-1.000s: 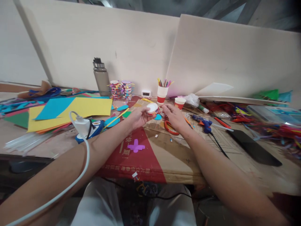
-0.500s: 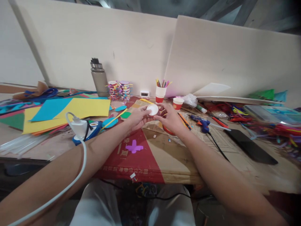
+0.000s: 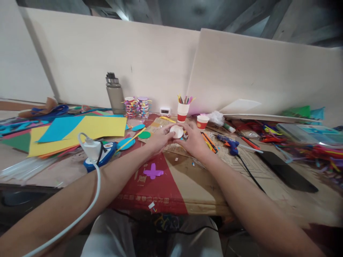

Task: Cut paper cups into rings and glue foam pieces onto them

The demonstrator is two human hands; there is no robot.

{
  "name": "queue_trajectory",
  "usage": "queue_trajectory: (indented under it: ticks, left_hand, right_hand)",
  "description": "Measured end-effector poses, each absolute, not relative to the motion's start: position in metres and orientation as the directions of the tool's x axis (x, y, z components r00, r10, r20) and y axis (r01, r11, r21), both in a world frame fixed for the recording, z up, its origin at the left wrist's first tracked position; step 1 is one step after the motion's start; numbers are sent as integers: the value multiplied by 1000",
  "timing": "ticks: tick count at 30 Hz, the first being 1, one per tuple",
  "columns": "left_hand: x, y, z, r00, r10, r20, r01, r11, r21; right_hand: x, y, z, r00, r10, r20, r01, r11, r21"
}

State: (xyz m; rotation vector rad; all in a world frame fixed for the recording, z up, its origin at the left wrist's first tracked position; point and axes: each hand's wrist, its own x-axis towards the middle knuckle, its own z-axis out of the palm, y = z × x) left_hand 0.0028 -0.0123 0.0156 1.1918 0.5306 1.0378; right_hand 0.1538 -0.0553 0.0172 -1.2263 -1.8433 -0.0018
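Note:
Both my hands meet over the middle of the cardboard-covered table (image 3: 187, 178). My left hand (image 3: 159, 138) and my right hand (image 3: 193, 140) grip a small white round paper cup (image 3: 176, 131) between their fingertips, its flat white base turned toward me. Bits of coloured paper show under the cup. A purple paper cross (image 3: 153, 171) lies on the red part of the cardboard, nearer to me than my left hand. Orange scissors (image 3: 210, 141) lie just right of my right hand.
Yellow and blue paper sheets (image 3: 80, 126) lie at the left, with a white charger and cable (image 3: 92, 151) over a blue tool. A grey bottle (image 3: 115, 94), stacked decorated cups (image 3: 138, 106), a cup of sticks (image 3: 183, 107), a blue glue gun (image 3: 230, 144) and a black phone (image 3: 286, 171) stand around.
My right hand has moved left and closed onto the white cup, which only my left hand held a second ago. The cup sits slightly farther right and its base faces me.

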Motion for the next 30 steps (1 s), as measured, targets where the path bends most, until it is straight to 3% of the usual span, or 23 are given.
queue_trajectory:
  ticks: [6,12,30]
  left_hand:
    - [1,-13,18,521,845,122,-462,159,873]
    - [-2,-6,17,555,831,-37,-445,334,831]
    - [-2,-8,12,512,859,18,-449,250,858]
  right_hand:
    - [153,-56,19,-79,754,652,712,501,-492]
    - [156,-49,15,-1,838,546,630,424,-650]
    - [154,-48,14,-10,871,492,556,414,-721]
